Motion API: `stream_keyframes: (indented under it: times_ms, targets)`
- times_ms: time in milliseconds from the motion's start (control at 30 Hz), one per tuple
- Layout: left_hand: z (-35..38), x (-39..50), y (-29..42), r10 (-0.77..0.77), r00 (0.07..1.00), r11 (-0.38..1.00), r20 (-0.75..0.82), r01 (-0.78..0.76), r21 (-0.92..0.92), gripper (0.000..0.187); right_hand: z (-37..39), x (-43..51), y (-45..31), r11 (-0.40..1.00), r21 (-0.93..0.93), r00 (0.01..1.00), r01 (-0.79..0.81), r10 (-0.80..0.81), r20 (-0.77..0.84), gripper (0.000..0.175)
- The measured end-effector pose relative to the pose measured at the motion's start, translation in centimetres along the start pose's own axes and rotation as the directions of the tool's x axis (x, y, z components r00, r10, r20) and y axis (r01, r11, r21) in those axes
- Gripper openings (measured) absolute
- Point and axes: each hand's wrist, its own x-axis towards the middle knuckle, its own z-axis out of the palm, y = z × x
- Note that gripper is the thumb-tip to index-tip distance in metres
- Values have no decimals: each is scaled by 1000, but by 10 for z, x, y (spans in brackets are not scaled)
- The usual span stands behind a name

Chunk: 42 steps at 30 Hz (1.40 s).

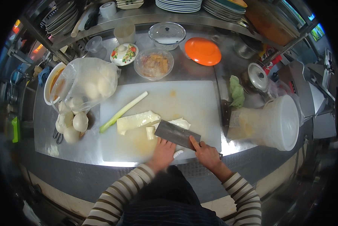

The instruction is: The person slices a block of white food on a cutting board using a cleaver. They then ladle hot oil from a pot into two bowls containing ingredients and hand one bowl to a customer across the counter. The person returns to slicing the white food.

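My right hand (207, 154) grips a cleaver (176, 134), its index finger laid along the broad blade. Close to the blade's lower edge is my left hand (163, 151), fingers pointing forward; whatever lies under them is hidden. A small white piece (178, 154) shows beside that hand. Both work over a white cutting board (197, 99). On it lie a long, glossy, pale block (137, 121), perhaps tofu, and a short cut piece (150, 132). Another pale piece (181, 123) is partly covered by the cleaver. A green-and-white scallion stalk (125, 111) rests slantwise at the left.
Pale round vegetables (72, 127) and a clear plastic bag (92, 82) sit left of the board. Behind it stand a film-covered bowl (154, 63) and an orange lid (202, 51). A plastic bucket (284, 121) lies at the right, near a dark knife handle (225, 113). A steel shelf (146, 19) overhangs the back.
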Motion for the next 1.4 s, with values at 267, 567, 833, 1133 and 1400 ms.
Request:
stream_keyframes:
  times_ms: [267,567,833,1133,1400]
  targets:
    - [3,-1,1,-31,999,999,9,31,44,62,0,-2,16,999,-6,999,52,-52,11,66]
    - [1,1,2,-36,998,996,53,32,80,61,3,0,19,996,-8,996,90,-90,-8,67]
    - [2,-1,0,-38,998,999,48,37,5,62,-1,-6,23,999,13,999,47,-47,24,68]
    - [3,0,-2,-14,1000,1000,-4,14,5,62,1,9,12,997,31,997,75,-74,-24,69]
    - [2,0,-1,-32,999,999,38,31,7,62,7,4,22,998,15,998,58,-57,-21,71]
